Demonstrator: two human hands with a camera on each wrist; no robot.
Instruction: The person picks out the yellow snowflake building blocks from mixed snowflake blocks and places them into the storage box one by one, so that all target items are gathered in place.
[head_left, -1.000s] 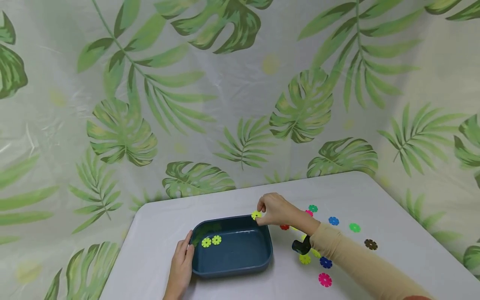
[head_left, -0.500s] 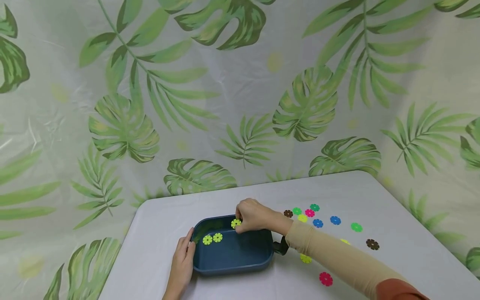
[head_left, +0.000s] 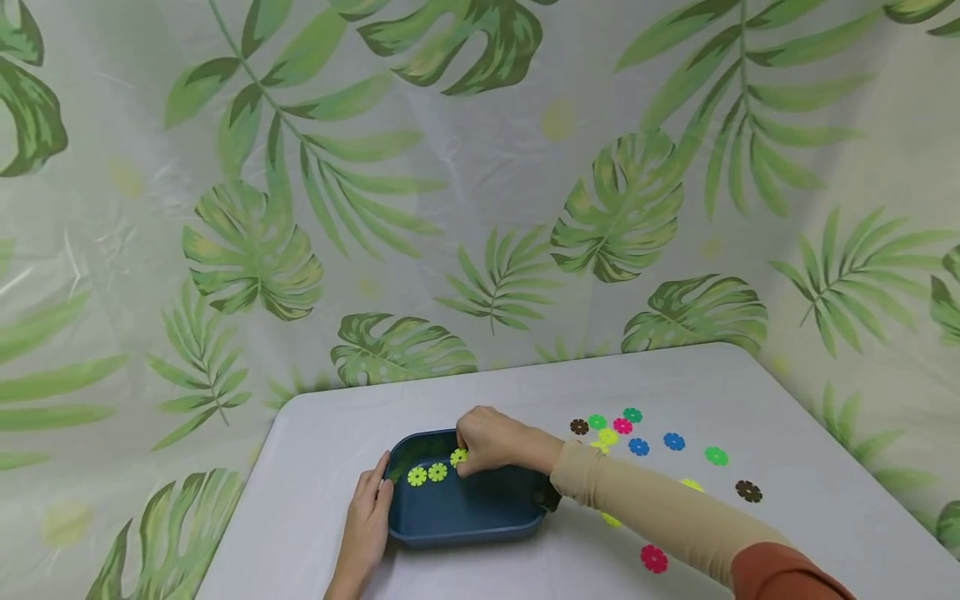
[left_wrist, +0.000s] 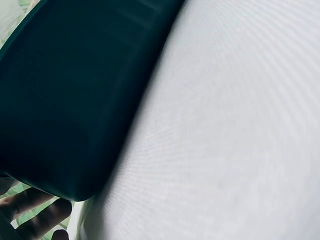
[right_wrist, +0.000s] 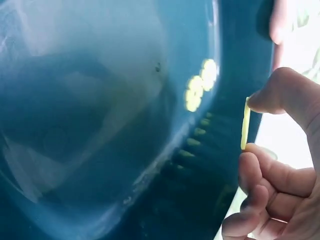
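My right hand (head_left: pixel 491 440) pinches a yellow notched plastic disc (head_left: pixel 458 457) between thumb and finger, over the far side of a dark blue rectangular basin (head_left: pixel 468 535). In the right wrist view the held disc (right_wrist: pixel 245 123) stands edge-on. Two other yellow notched discs (head_left: pixel 427 474) lie side by side on the basin floor, near its left end. My left hand (head_left: pixel 365 517) rests against the outside of the basin's left wall. Some of its fingers (left_wrist: pixel 47 220) show beside the basin corner in the left wrist view.
Right of the basin, loose notched discs lie on the white table (head_left: pixel 570 558): pink (head_left: pixel 654 559), blue (head_left: pixel 674 442), green (head_left: pixel 716 456), brown (head_left: pixel 748 491) and yellow. My right forearm (head_left: pixel 652 492) covers part of them. A leaf-patterned sheet (head_left: pixel 487 208) hangs behind the table.
My right hand has carried the yellow disc leftward from the basin's far right rim and lowered it inside. The left hand has stayed at the left wall.
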